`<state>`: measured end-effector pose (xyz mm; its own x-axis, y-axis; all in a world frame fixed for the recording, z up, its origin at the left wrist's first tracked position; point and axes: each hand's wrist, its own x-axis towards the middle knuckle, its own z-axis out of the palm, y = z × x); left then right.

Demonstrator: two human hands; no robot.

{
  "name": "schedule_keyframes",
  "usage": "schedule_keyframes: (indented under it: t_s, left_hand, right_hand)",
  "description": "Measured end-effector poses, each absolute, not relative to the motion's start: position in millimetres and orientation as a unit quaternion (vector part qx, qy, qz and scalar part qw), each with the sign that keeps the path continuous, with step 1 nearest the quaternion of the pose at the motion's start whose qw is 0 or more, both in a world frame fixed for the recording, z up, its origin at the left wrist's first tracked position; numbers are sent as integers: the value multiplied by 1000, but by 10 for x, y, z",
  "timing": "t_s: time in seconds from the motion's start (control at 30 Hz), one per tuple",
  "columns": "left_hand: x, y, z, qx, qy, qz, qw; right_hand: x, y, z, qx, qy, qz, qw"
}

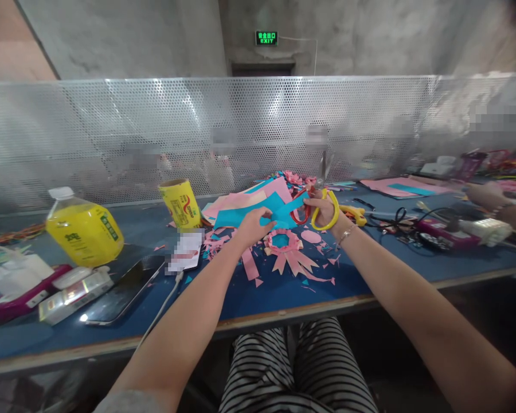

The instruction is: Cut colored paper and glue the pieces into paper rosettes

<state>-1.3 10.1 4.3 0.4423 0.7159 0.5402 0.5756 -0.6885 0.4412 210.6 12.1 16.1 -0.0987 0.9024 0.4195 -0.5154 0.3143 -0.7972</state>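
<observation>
My left hand (254, 228) pinches one end of a blue paper strip (290, 212) above the table. The fingertips of my right hand (322, 207) hold the strip's other end. That same hand also carries a pair of scissors (325, 219) with yellow and red on the handles, its blades pointing up and away from the paper. Just below the strip lies a pink paper rosette (286, 244) with a blue centre and pink ribbon tails. Behind my left hand, blue sheets (232, 215) and pink sheets (277, 188) are stacked loosely.
Paper scraps litter the blue table (258, 298). Leftward are a phone (122, 292), a second phone (187, 250) on a cable, a yellow roll (180, 203) and a bottle of yellow liquid (86, 229). A perforated metal screen (189, 132) closes the back. Another person's hand (488, 198) is far right.
</observation>
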Motion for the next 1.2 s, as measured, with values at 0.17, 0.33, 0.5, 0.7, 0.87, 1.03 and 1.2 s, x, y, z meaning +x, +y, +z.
schedule_keyframes:
  t_s: [0.17, 0.33, 0.5, 0.7, 0.87, 1.03, 1.2]
  left_hand:
    - [-36, 104, 68, 835, 393, 377, 79]
    - [-61, 101, 107, 826, 412, 380, 70]
    - [-104, 126, 118, 815, 424, 393, 51]
    - [-155, 168, 112, 822, 438, 365, -13]
    - [-194, 204, 96, 812, 455, 362, -49]
    - [-217, 233, 76, 813, 454, 359, -51]
    - [-225, 224, 88, 803, 462, 375, -28]
  right_hand:
    - [2141, 110, 202, -209, -485, 532, 662]
    - [2239, 176, 196, -237, -487, 501, 675]
    - [2334, 272, 124, -282, -456, 479, 695]
    - [2357, 356, 66, -361, -413, 417, 725]
    - [2358, 400, 50, -341, -432, 373, 747]
    - [2397, 437, 37, -344, -472, 324, 744]
    - [2415, 454, 43, -348, -529, 246, 734]
